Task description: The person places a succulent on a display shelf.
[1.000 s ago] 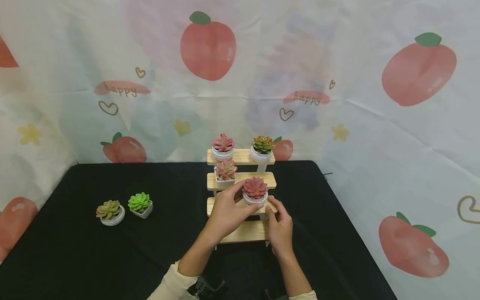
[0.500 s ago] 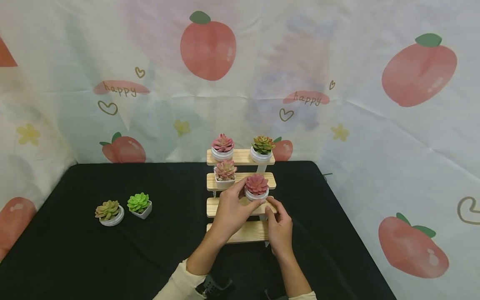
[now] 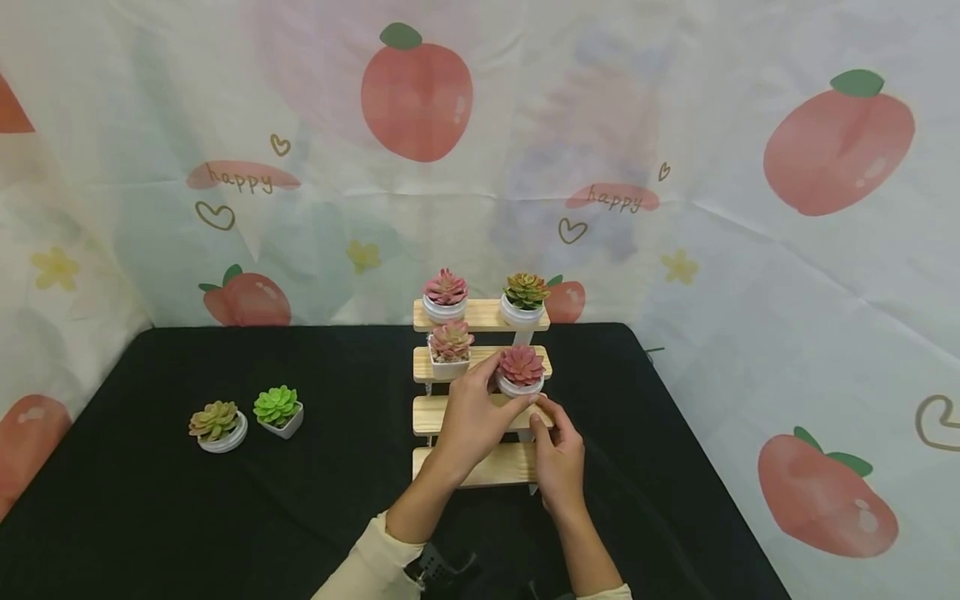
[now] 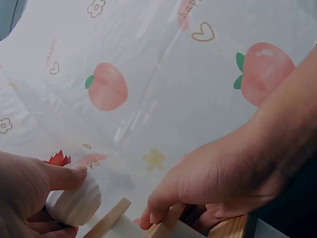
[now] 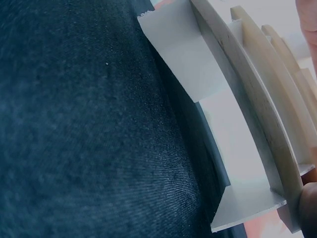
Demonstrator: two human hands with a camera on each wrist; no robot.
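Note:
My left hand (image 3: 472, 425) holds a dark pink succulent (image 3: 522, 365) in a round white pot. It overlaps the right end of the second board from the top in the head view. In the left wrist view, thumb and fingers grip the ribbed white pot (image 4: 77, 202), and a red leaf tip shows above it. My right hand (image 3: 562, 458) pinches the right end of the third board of a stepped wooden stand (image 3: 495, 467). Beside the held plant, a pale pink succulent (image 3: 452, 343) in a square pot sits on the second board's left.
On the top board stand a pink succulent (image 3: 446, 290) and a green-red one (image 3: 526, 293), both in round white pots. A brownish-green succulent (image 3: 216, 422) and a bright green one (image 3: 277, 407) lie tilted on the black cloth (image 3: 187, 517) at left. A printed curtain (image 3: 337, 108) hangs behind.
My left hand has moved right and slightly farther back with the dark pink succulent, from over the third board to the second board's right end. My right hand has stayed on the stand.

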